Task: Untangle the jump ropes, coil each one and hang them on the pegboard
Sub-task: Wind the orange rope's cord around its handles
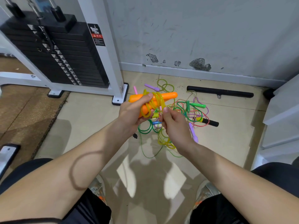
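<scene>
left hand (134, 110): fingers curled round both orange handles (168, 95), raised above the pile (194, 115)
right hand (174, 125): fingers pinching the yellow rope (156, 102) just beside the handles
risk: rope tail likely runs into the pile; pulling may tighten knots

Two orange handles (169, 95) carry loops of translucent yellow rope (157, 101). At four o'clock of them lie bright green handles (198, 105), a black-and-yellow handle (208, 122) and dark green rope (144, 131). At twelve o'clock lies a lilac handle (152, 87). The floor (90, 110) is beige and the weight stack (72, 50) black.
</scene>
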Demonstrator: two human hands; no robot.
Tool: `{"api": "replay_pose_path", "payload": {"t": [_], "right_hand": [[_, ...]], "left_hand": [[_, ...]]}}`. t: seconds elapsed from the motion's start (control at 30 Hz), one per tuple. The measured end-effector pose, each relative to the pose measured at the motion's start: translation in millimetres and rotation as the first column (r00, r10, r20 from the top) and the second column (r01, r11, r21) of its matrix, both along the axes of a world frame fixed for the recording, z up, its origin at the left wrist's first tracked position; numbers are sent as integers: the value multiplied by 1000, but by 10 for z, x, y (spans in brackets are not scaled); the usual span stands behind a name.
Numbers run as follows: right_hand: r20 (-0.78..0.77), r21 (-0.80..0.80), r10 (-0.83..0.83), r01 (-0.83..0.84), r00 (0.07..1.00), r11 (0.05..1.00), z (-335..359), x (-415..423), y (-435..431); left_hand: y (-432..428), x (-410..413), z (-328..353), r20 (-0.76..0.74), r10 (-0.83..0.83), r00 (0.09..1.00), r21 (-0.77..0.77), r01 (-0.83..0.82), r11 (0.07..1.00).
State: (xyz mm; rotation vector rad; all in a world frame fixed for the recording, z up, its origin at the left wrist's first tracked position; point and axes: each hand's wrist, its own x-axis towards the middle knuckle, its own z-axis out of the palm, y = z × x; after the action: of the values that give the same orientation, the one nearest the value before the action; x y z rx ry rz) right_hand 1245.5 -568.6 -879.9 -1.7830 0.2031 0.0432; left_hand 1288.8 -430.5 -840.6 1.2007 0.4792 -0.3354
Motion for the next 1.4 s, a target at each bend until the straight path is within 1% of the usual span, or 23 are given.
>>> {"api": "replay_pose_path", "payload": {"t": [0.07,0.13,0.17,0.27,0.33,0.4,0.53,0.6,0.7,0.77,0.87,0.97,1.0,1.07,1.13,1.23,1.33,1.4], "right_hand": [[0,-2,-23,23,1000,1000,0,56,-69],[-21,51,-73,74,997,996,75,131,-170],[-24,87,-55,57,998,995,127,154,-210],[40,168,102,-107,994,980,308,140,-233],[61,203,163,-172,985,964,377,120,-221],[65,221,191,-201,979,954,392,109,-213],[65,222,183,-193,981,956,368,106,-206],[60,235,169,-179,984,955,377,106,-208],[46,233,135,-142,990,962,365,127,-224],[48,214,115,-122,992,969,338,144,-226],[47,175,116,-123,992,977,317,158,-223],[53,152,108,-115,993,982,307,175,-228],[49,139,107,-113,993,984,290,178,-221],[36,111,90,-93,995,989,241,171,-187],[21,94,68,-69,997,993,178,164,-155],[19,109,65,-66,998,992,164,164,-142],[29,117,73,-76,997,990,156,179,-142],[39,96,87,-90,995,991,160,175,-119]], "left_hand": [[2,-21,16,-29,-36,999,-57,34,998],[-4,-49,34,-74,-62,995,-130,52,990],[-7,-61,40,-98,-71,993,-181,52,982],[18,-78,63,-164,-109,980,-317,53,947],[59,-83,58,-183,-164,969,-332,96,938],[93,-104,43,-201,-213,956,-309,144,940],[106,-101,-44,-191,-250,949,-227,205,952],[94,-92,-64,-158,-231,960,-182,202,962],[97,-73,-73,-52,-219,974,-14,219,976],[126,-65,-64,2,-237,971,110,236,966],[140,-42,-10,-6,-305,952,239,298,924],[78,-31,29,-20,-285,958,362,273,891],[52,-31,13,-10,-298,954,435,273,858],[-3,-72,-21,12,-347,938,588,274,761],[-29,-95,-85,59,-358,932,679,225,698],[-32,-87,-127,129,-390,912,684,203,701],[-37,-56,-85,156,-415,896,641,228,733],[-21,-32,-46,163,-430,888,650,231,724]]}}
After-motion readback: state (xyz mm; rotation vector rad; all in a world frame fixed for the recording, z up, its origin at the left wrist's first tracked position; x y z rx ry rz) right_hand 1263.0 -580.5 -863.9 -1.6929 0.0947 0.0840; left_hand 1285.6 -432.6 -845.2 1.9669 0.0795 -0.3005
